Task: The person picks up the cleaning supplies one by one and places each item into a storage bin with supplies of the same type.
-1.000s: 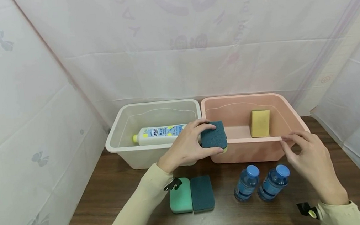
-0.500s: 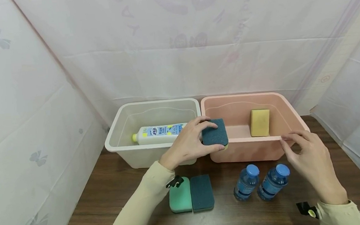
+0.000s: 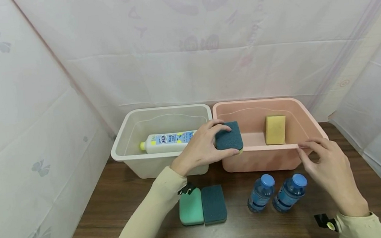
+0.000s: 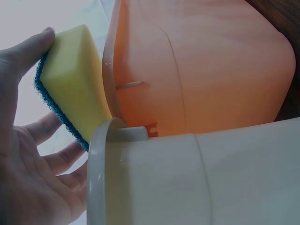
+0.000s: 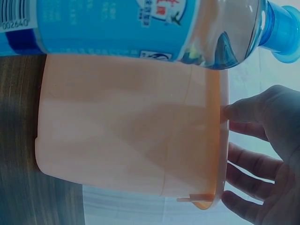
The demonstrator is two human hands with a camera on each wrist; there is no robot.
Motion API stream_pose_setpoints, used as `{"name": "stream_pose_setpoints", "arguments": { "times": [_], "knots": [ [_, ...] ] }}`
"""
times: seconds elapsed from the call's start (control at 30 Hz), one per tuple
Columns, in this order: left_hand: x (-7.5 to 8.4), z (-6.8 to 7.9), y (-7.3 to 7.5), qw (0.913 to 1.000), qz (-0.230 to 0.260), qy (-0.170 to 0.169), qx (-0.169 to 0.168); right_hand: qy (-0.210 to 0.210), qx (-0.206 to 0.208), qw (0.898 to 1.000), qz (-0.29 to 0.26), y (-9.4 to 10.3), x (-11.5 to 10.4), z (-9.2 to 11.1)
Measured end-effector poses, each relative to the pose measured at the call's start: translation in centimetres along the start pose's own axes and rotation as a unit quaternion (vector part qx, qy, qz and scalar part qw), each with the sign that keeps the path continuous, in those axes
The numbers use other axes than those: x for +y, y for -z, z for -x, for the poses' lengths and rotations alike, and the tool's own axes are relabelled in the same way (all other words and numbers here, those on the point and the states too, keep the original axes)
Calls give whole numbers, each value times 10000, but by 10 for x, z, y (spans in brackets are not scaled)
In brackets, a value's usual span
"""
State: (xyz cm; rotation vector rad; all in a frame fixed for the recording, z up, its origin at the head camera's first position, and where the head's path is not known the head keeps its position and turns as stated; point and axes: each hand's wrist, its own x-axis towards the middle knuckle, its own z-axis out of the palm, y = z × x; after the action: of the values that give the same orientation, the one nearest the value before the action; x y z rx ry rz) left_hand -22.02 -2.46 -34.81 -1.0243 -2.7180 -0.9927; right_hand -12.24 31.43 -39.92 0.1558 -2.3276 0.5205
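My left hand (image 3: 204,146) pinches a sponge (image 3: 228,136) with a dark green scouring face and yellow foam. The sponge hangs above the front left rim of the pink bin (image 3: 258,160), beside the white bin. In the left wrist view its yellow foam (image 4: 77,79) faces the bins, and the thumb lies on its edge. My right hand (image 3: 331,171) grips the pink bin's front rim near the right corner, thumb outside and fingertips over the edge. A yellow sponge (image 3: 275,130) stands upright inside the pink bin.
A white bottle (image 3: 170,142) with a yellow cap lies in the white bin (image 3: 157,164). On the wooden table, a light green sponge (image 3: 190,207) and a dark green one (image 3: 214,204) lie side by side. Two blue-capped water bottles (image 3: 261,194) stand before the pink bin.
My left hand has shifted slightly right and away from me with the sponge, over the pink bin's rim. The right hand has stayed in place.
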Motion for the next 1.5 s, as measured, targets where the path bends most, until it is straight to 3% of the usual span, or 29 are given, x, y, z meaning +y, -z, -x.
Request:
{"name": "stream_pose_setpoints", "arguments": {
  "times": [0.6,0.87,1.5],
  "knots": [
    [-2,-14,-4,9999,-130,-36,51,-16,-2,10000,-54,2,-2,1],
    [-4,-22,-5,9994,-200,61,270,-73,-22,9998,-162,1,-2,0],
    [-11,-35,-10,9998,-64,144,107,-201,-184,9994,-198,-1,-2,-1]
  ]
}}
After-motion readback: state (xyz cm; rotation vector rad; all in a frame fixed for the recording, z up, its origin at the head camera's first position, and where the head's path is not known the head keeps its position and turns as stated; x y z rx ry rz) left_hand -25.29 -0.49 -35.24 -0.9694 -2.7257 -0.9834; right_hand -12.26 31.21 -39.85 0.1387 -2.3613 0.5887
